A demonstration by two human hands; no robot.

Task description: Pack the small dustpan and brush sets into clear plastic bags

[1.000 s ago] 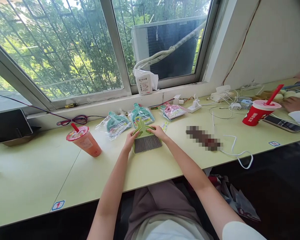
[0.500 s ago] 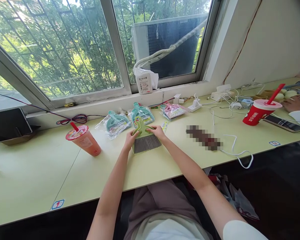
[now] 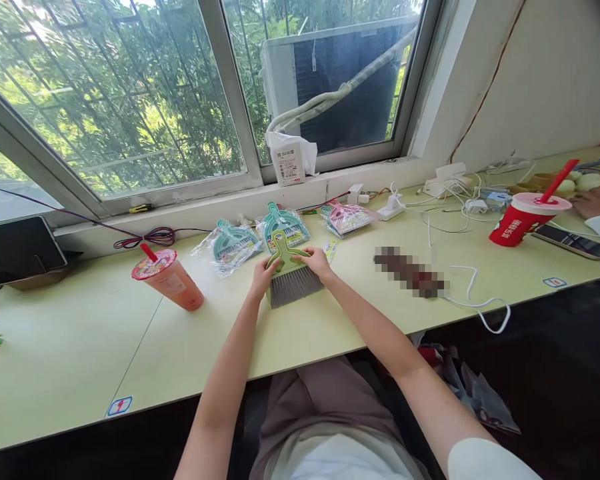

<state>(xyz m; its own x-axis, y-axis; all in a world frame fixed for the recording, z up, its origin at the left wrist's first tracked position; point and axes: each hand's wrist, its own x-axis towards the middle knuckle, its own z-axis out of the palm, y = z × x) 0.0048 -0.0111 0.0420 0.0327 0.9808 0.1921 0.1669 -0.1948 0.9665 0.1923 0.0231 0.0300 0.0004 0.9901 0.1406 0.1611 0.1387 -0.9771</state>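
Green brush (image 3: 291,283) is at mid-table, grey bristles twd person, held btwn both hands; can't tell if it's touching the table (image 3: 180,360). L hand (image 3: 263,274) grips its L edge, R hand (image 3: 317,261) its R edge. Just behind: 2 wrapped teal packs (image 3: 286,227), w/ pink pack (image 3: 351,217) to R. Orange drink (image 3: 173,283) on L; red cup (image 3: 523,223) nr phone (image 3: 579,242) & co-worker's hand (image 3: 597,202) far R.

Brush (image 3: 296,287) before packets (image 3: 291,223), drink cup (image 3: 173,281) to its left, cable (image 3: 506,319) right, phone (image 3: 575,242) farther right
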